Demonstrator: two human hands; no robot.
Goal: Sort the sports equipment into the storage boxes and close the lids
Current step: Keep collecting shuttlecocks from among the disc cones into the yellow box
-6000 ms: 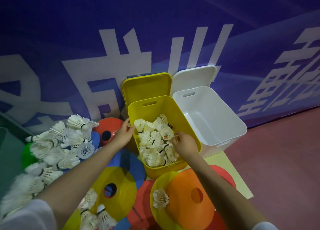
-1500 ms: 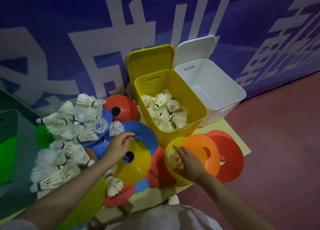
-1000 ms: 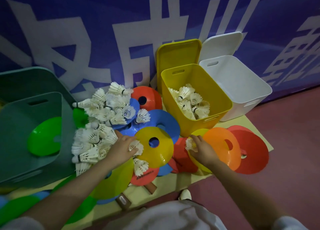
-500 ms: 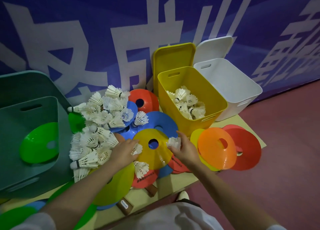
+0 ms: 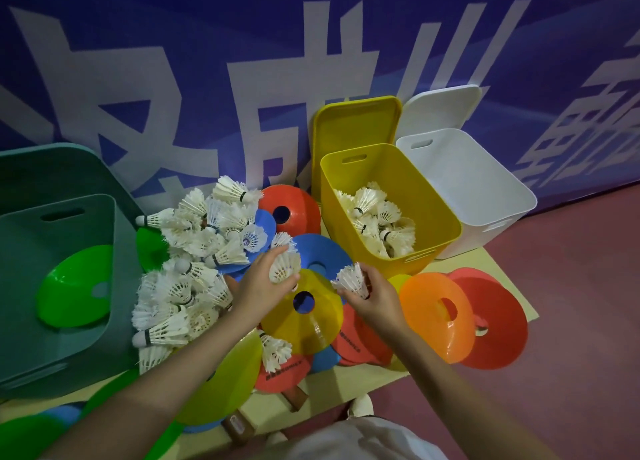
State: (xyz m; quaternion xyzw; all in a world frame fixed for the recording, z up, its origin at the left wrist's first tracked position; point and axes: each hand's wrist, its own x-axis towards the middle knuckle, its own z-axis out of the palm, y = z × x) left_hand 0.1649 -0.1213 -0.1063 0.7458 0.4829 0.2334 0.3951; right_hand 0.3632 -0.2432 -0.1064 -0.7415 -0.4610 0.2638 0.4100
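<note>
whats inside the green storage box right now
Inside the dark green plastic storage box lies one bright green plastic disc cone, tilted against the floor and wall. Its near wall hides the front floor, so more could be there.

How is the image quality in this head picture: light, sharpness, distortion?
Head view: dim, bluish light; bright colours remain readable. Wide-angle bending curves the banner and stretches the green box at the left edge. The shuttlecock in the right hand is sharp; the bottom edge is soft.
</note>
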